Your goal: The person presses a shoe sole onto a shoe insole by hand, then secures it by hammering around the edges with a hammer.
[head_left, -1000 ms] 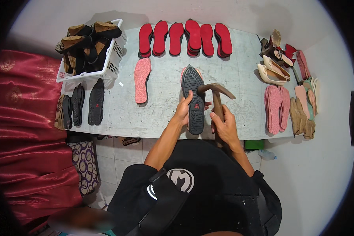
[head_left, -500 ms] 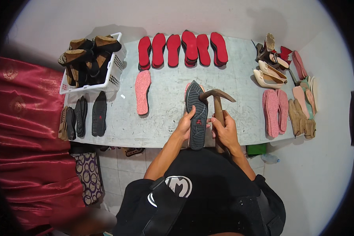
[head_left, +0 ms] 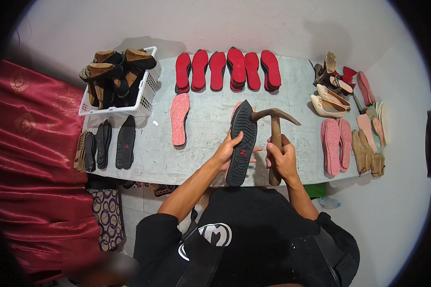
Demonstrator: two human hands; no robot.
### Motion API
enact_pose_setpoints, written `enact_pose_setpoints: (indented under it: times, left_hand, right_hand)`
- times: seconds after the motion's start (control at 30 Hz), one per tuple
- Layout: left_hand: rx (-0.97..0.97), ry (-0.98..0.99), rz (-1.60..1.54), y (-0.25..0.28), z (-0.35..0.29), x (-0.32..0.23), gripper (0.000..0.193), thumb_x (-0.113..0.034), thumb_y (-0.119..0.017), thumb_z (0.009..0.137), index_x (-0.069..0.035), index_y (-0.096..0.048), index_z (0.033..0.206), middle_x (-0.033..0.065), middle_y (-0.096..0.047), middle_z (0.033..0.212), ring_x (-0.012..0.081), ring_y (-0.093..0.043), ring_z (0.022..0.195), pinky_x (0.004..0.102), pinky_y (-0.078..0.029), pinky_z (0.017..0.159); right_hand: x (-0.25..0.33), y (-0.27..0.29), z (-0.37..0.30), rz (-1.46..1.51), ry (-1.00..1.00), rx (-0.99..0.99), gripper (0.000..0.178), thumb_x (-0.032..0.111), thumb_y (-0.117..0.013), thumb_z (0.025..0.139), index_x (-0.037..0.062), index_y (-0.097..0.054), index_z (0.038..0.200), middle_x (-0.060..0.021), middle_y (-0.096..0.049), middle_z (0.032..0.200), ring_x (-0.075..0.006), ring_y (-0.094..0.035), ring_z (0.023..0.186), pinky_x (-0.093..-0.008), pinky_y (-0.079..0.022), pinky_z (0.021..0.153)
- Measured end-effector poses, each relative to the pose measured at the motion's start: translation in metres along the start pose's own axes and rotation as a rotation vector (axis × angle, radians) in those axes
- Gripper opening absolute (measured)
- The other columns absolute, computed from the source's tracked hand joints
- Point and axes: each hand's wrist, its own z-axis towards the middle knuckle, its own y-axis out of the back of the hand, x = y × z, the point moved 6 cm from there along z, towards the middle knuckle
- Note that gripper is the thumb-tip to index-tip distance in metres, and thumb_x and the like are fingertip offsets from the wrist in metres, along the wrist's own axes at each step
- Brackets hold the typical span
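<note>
My left hand [head_left: 231,152] grips a black ridged shoe sole [head_left: 243,143], its thumb lying across the tread and fingertips showing past the right edge. A pink speckled layer [head_left: 235,113] peeks out behind the sole's upper left edge. In my right hand [head_left: 283,160] is a hammer [head_left: 275,134], held by its wooden handle with the metal head up. The left end of that head is at the sole's upper right edge; whether they touch I cannot tell. Left of them a pink speckled sole [head_left: 180,119] lies on the table.
Red-topped soles [head_left: 217,71] line the table's [head_left: 292,95] back edge. A white basket [head_left: 146,98] of wedge-heeled shoes stands back left, with black soles [head_left: 125,143] before it. Cream shoes [head_left: 328,103], stacked pink soles [head_left: 330,146] and tan pieces [head_left: 361,150] lie at the right.
The sole has tilted, its top leaning right. My right hand and the hammer have shifted right and slightly down. The whole view has shifted a little too.
</note>
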Motion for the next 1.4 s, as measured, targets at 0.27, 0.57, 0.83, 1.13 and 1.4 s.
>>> enact_pose_setpoints:
  times: [0.27,0.57,0.83,1.13,1.4]
  left_hand:
    - [0.030,-0.021,-0.003,0.005,0.022,0.006,0.046,-0.023,-0.047,0.101,-0.022,-0.027,0.142,0.0154,-0.050,0.129,0.0401,-0.056,0.117,0.0582,-0.058,0.083]
    - [-0.006,-0.065,-0.063,0.000,-0.005,0.016,0.066,-0.010,-0.051,0.096,-0.028,-0.015,0.149,0.0143,-0.045,0.135,0.0395,-0.056,0.118,0.0553,-0.058,0.084]
    - [-0.036,-0.156,-0.036,0.000,-0.011,0.027,0.062,-0.001,-0.053,0.090,-0.014,-0.024,0.143,0.0198,-0.054,0.123,0.0316,-0.067,0.092,0.0446,-0.063,0.068]
    - [-0.081,-0.169,0.037,-0.002,-0.013,0.016,0.063,-0.002,-0.057,0.090,-0.016,-0.025,0.143,0.0162,-0.055,0.115,0.0286,-0.066,0.092,0.0437,-0.063,0.066]
    - [-0.129,-0.135,-0.017,-0.005,-0.012,0.022,0.061,-0.002,-0.060,0.089,-0.016,-0.031,0.140,0.0112,-0.057,0.107,0.0226,-0.066,0.088,0.0376,-0.062,0.064]
  right_hand:
    - [-0.005,-0.003,0.015,0.086,0.041,-0.009,0.019,0.010,-0.059,0.093,-0.0017,-0.049,0.104,-0.0085,-0.061,0.075,-0.0105,-0.052,0.046,-0.0256,-0.047,0.046]
    - [-0.001,-0.010,-0.006,0.123,0.055,-0.020,0.020,0.011,-0.059,0.093,-0.0023,-0.049,0.104,-0.0069,-0.058,0.075,-0.0093,-0.053,0.049,-0.0260,-0.051,0.051]
    - [-0.019,-0.016,-0.011,0.049,0.015,-0.067,0.017,0.009,-0.062,0.091,-0.0024,-0.053,0.099,-0.0033,-0.056,0.068,-0.0076,-0.052,0.050,-0.0237,-0.040,0.044]
    - [-0.001,-0.029,-0.019,-0.073,0.095,0.026,0.022,0.009,-0.064,0.090,-0.0044,-0.056,0.105,-0.0031,-0.058,0.065,-0.0083,-0.053,0.049,-0.0244,-0.042,0.044]
    - [-0.002,-0.026,-0.029,-0.018,0.098,-0.008,0.021,0.008,-0.065,0.089,-0.0034,-0.057,0.104,-0.0034,-0.060,0.066,-0.0085,-0.055,0.051,-0.0247,-0.043,0.044]
